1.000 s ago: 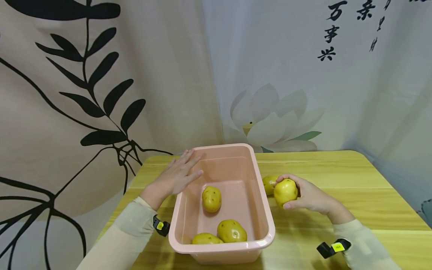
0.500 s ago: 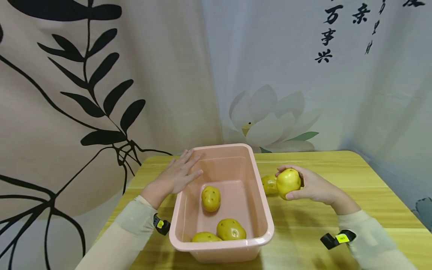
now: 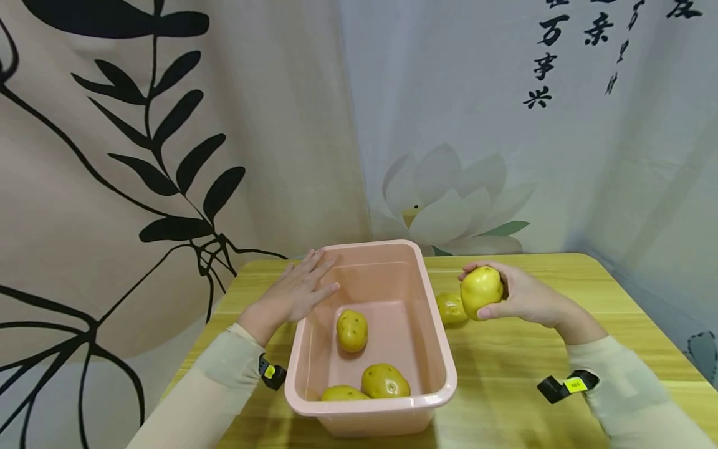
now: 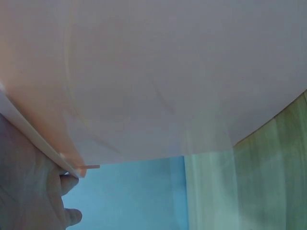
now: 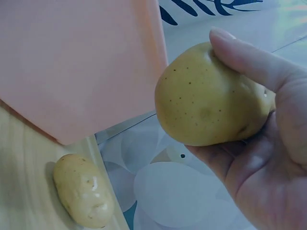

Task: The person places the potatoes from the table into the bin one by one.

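Yellow potato (image 3: 481,292), gripped in the right hand (image 3: 527,299), is rising right of the bin (image 3: 376,423), likely clear to move, another potato (image 3: 450,308) lying beside the bin, left hand (image 3: 291,294) resting straight-fingered on the bin.

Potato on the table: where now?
In the head view, the loose potato lies on the table just right of the pink bin, partly hidden by the held potato in the right hand. Right wrist view: lower left.

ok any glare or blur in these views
Head view: glints on the held potato, soft shadows on the table; left wrist: dim and hazy, pink tub showing little detail; right wrist: glare on the potato on the table.
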A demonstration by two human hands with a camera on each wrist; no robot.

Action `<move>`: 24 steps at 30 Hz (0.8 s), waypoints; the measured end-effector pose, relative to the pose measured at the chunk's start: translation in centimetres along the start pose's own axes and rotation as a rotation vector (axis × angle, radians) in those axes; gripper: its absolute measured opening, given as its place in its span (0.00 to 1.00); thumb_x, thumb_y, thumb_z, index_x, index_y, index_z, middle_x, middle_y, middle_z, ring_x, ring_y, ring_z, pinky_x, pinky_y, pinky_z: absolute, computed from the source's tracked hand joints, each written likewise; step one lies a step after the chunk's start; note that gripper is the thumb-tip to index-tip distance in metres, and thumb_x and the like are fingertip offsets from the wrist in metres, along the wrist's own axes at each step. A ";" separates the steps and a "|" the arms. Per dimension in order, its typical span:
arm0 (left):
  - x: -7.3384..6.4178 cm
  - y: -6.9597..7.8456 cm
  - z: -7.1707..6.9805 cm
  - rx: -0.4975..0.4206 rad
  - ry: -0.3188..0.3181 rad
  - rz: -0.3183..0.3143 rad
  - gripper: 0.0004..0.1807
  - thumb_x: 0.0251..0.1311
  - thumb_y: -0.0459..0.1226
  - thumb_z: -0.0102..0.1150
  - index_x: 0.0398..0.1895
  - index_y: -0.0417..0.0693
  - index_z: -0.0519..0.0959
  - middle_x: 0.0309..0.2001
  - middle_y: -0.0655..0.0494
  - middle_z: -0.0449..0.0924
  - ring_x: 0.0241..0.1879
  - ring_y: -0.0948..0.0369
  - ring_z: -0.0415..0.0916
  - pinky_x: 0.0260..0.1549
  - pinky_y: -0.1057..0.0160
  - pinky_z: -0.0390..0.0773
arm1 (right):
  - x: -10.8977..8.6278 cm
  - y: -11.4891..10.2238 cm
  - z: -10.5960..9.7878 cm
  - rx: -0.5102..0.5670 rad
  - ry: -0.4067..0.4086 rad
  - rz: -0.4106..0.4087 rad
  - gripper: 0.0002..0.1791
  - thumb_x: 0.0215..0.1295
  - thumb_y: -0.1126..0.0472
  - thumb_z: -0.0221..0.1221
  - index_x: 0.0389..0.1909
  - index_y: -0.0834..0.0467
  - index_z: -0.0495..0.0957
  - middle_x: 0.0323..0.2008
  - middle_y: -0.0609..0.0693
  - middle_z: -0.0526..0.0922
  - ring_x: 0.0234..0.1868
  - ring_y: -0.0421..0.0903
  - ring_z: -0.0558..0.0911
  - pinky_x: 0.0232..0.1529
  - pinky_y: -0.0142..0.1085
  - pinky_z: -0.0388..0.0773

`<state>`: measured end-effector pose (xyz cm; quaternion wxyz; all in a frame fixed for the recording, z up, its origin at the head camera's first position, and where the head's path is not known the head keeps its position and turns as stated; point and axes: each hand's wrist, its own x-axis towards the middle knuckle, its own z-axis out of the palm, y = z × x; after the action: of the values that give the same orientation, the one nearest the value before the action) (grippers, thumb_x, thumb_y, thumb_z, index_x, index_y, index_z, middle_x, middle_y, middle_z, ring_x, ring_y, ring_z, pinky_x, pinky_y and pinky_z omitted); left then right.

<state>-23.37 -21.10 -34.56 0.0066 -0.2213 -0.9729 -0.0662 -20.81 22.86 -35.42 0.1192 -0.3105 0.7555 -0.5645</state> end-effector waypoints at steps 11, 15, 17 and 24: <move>0.2 -0.3 0.1 0.013 0.005 0.009 0.41 0.68 0.66 0.26 0.77 0.56 0.46 0.77 0.50 0.37 0.75 0.50 0.32 0.68 0.39 0.39 | 1.0 -2.0 -0.3 -0.053 0.015 -0.015 0.39 0.53 0.70 0.69 0.66 0.63 0.62 0.61 0.59 0.71 0.53 0.53 0.77 0.46 0.43 0.81; 0.2 -0.3 0.1 0.010 0.002 0.005 0.42 0.68 0.66 0.26 0.78 0.54 0.43 0.77 0.52 0.35 0.75 0.52 0.30 0.68 0.40 0.38 | 1.5 -2.7 -0.3 -0.060 0.008 -0.040 0.39 0.53 0.71 0.69 0.65 0.65 0.62 0.60 0.59 0.72 0.54 0.52 0.77 0.47 0.43 0.80; 0.2 -0.3 0.1 0.012 0.002 0.001 0.42 0.68 0.66 0.26 0.78 0.54 0.42 0.77 0.53 0.34 0.75 0.53 0.30 0.69 0.41 0.37 | 1.7 -3.0 -0.2 -0.072 0.009 -0.046 0.39 0.52 0.70 0.69 0.65 0.63 0.63 0.60 0.58 0.72 0.54 0.52 0.77 0.47 0.42 0.80; 0.1 -0.2 0.1 0.017 0.012 -0.002 0.42 0.68 0.66 0.25 0.78 0.53 0.43 0.77 0.51 0.36 0.75 0.50 0.33 0.69 0.40 0.36 | 2.5 -4.3 0.2 -0.105 0.022 -0.062 0.39 0.49 0.69 0.72 0.64 0.58 0.66 0.59 0.57 0.73 0.52 0.52 0.77 0.46 0.41 0.80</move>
<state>-23.55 -21.28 -34.65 0.0144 -0.2200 -0.9736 -0.0595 -21.23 20.47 -31.12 0.0766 -0.3334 0.7753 -0.5309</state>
